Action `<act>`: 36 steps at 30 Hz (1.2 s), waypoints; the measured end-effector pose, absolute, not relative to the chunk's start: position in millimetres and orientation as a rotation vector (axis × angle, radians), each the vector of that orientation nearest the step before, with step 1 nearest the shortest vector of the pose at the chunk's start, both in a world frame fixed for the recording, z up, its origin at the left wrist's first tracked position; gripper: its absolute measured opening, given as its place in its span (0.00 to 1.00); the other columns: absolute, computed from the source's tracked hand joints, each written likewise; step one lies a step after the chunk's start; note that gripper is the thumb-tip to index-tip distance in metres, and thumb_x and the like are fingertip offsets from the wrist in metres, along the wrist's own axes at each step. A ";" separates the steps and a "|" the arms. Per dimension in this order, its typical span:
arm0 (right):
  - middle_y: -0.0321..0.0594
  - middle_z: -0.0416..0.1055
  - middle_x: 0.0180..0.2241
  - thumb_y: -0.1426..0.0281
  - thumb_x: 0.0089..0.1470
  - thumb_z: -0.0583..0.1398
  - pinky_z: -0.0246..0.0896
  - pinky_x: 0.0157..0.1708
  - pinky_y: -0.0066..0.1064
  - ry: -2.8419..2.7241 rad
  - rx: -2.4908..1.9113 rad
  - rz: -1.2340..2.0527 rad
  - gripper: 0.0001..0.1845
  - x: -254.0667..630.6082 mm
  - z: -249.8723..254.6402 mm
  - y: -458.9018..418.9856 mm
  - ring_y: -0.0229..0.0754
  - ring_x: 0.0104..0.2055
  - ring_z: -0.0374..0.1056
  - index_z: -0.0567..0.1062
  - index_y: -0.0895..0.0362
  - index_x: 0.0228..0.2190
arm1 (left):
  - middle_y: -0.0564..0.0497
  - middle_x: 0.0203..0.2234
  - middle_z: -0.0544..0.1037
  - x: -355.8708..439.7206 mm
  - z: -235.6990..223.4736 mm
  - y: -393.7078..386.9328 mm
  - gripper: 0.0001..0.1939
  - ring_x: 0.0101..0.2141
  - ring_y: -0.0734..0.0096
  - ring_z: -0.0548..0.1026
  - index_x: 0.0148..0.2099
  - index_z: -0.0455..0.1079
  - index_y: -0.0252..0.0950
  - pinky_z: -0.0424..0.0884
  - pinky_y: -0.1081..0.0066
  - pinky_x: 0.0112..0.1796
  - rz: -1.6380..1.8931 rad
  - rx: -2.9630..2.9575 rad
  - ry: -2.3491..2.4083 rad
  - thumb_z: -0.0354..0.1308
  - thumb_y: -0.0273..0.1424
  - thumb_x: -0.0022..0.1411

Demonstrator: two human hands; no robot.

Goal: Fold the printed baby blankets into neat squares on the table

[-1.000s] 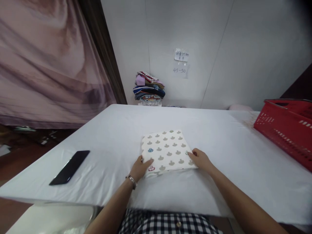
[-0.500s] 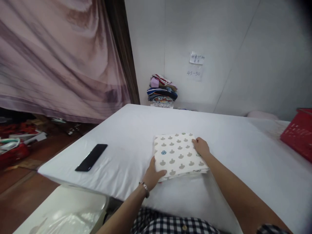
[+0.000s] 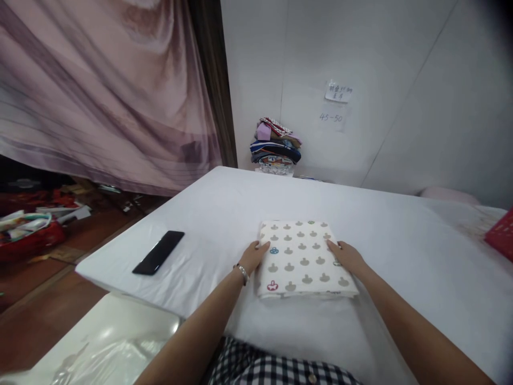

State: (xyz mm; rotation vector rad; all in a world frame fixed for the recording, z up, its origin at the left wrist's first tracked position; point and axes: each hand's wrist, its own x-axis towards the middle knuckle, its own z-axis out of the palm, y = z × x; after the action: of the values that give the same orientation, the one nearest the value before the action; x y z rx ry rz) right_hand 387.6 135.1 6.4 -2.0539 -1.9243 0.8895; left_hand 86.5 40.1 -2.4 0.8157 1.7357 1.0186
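A folded white cloth [image 3: 302,262] printed with grey mushroom-like shapes, plus a few blue, green and pink ones, lies flat on the white-covered table [image 3: 224,203]. At its left edge my left hand [image 3: 253,258], with a metal bracelet at the wrist, grips the fold with the thumb on top. My right hand [image 3: 347,255] holds the opposite edge, its thumb also over the print. The fingertips under the cloth are hidden on both sides.
A black phone [image 3: 159,252] lies on the table to the left. Stacked folded fabrics [image 3: 276,147] stand by the wall at the back. A red basket [image 3: 500,235] is at the right edge, and a white surface with clear plastic [image 3: 108,353] sits lower left.
My left hand has moved from the cloth's near left corner up along its left edge, uncovering a pink print. The right hand stays at the right edge. The view has shifted slightly.
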 end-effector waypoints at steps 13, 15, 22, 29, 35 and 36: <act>0.52 0.74 0.38 0.57 0.45 0.62 0.69 0.35 0.36 -1.170 -1.621 1.728 0.23 387.9 18.9 130.2 0.46 0.36 0.72 0.69 0.61 0.38 | 0.39 0.37 0.78 95.3 7.3 59.9 0.25 0.35 0.58 0.77 0.42 0.68 0.31 0.74 0.65 0.33 1.090 0.555 1.467 0.67 0.40 0.45; 0.53 0.74 0.37 0.60 0.46 0.63 0.68 0.37 0.39 -1.063 -1.549 1.815 0.21 386.3 21.1 131.1 0.47 0.36 0.72 0.69 0.61 0.38 | 0.40 0.37 0.78 96.1 11.3 60.5 0.24 0.35 0.58 0.77 0.42 0.68 0.32 0.74 0.65 0.32 1.098 0.527 1.465 0.67 0.40 0.45; 0.54 0.74 0.36 0.57 0.53 0.56 0.65 0.44 0.42 -0.828 -1.380 2.238 0.22 383.7 24.4 135.8 0.49 0.40 0.72 0.69 0.63 0.41 | 0.42 0.29 0.79 98.4 15.8 63.9 0.18 0.31 0.60 0.77 0.39 0.70 0.29 0.75 0.63 0.35 1.066 0.352 1.281 0.64 0.36 0.48; 0.48 0.73 0.42 0.71 0.45 0.60 0.64 0.45 0.43 -1.165 -1.112 1.991 0.22 383.7 48.2 158.6 0.50 0.43 0.70 0.67 0.58 0.45 | 0.41 0.33 0.78 88.1 57.1 82.2 0.18 0.35 0.57 0.76 0.39 0.70 0.29 0.73 0.62 0.39 1.199 0.570 1.200 0.62 0.27 0.43; 0.43 0.70 0.46 0.72 0.35 0.65 0.59 0.49 0.44 -1.499 -0.829 1.382 0.28 374.8 131.2 195.6 0.50 0.49 0.65 0.70 0.56 0.43 | 0.48 0.35 0.77 58.2 152.4 111.1 0.27 0.39 0.58 0.74 0.43 0.69 0.31 0.68 0.58 0.44 1.577 1.263 1.057 0.66 0.26 0.34; 0.43 0.70 0.47 0.71 0.34 0.66 0.58 0.49 0.44 -1.512 -0.801 1.278 0.29 373.3 136.1 196.1 0.51 0.50 0.64 0.70 0.57 0.43 | 0.49 0.35 0.77 53.9 161.6 110.5 0.27 0.41 0.57 0.73 0.42 0.69 0.32 0.66 0.57 0.46 1.630 1.381 1.106 0.67 0.27 0.35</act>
State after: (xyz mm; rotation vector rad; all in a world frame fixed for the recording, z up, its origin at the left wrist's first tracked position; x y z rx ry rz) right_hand 373.3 196.1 136.1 -0.8005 -1.5121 1.2777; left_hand 53.9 110.5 161.6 1.3811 1.1059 1.6305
